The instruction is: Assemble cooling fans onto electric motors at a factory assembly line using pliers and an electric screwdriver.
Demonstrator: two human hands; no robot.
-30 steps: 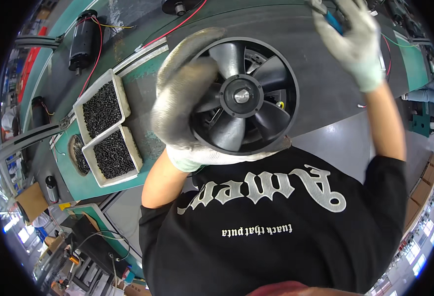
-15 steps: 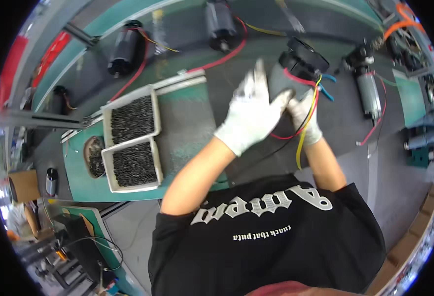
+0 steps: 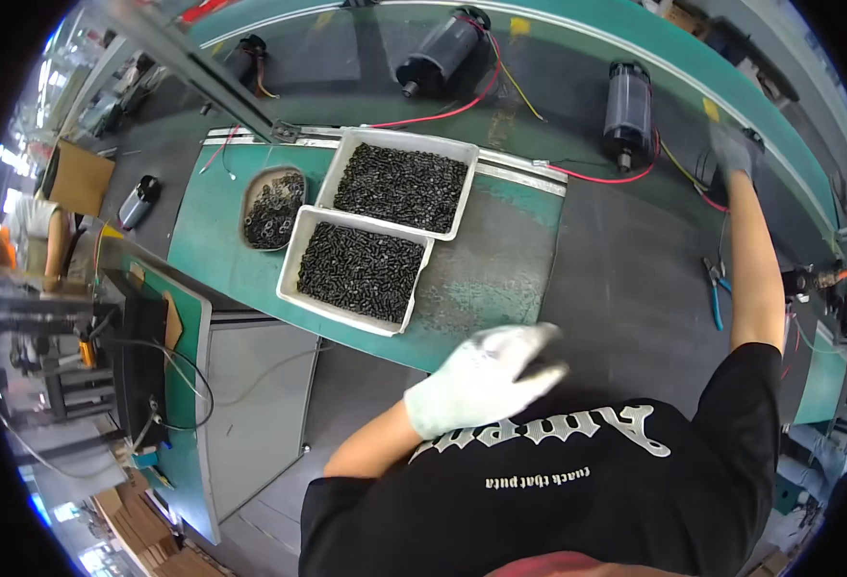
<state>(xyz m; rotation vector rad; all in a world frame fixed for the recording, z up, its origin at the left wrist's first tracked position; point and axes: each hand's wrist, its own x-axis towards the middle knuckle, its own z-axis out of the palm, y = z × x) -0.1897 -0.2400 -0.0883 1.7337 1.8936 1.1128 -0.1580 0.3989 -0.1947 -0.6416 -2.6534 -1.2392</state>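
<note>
My left hand (image 3: 486, 375), in a white glove, hovers near my chest with thumb and fingers apart, holding nothing. My right arm stretches to the far right, where my gloved right hand (image 3: 732, 152) is wrapped over a cylindrical motor (image 3: 754, 141) on the dark belt. The hand covers most of that motor and is slightly blurred; a black end and some red and yellow wires show around it. Blue-handled pliers (image 3: 717, 293) lie on the dark surface nearer me, below the right hand.
Two white trays (image 3: 447, 234) of small black cylindrical parts sit on a green board (image 3: 481, 288), beside a small bowl (image 3: 247, 226) of dark rings. Other motors with wires, a grey one (image 3: 627, 111) and another (image 3: 445, 48), lie along the belt. A metal post (image 3: 202, 72) slants across the left.
Both hands were together at the motor. My right hand has carried it away to the far right, while my left has let go and drawn back toward my chest. The view has shifted.
</note>
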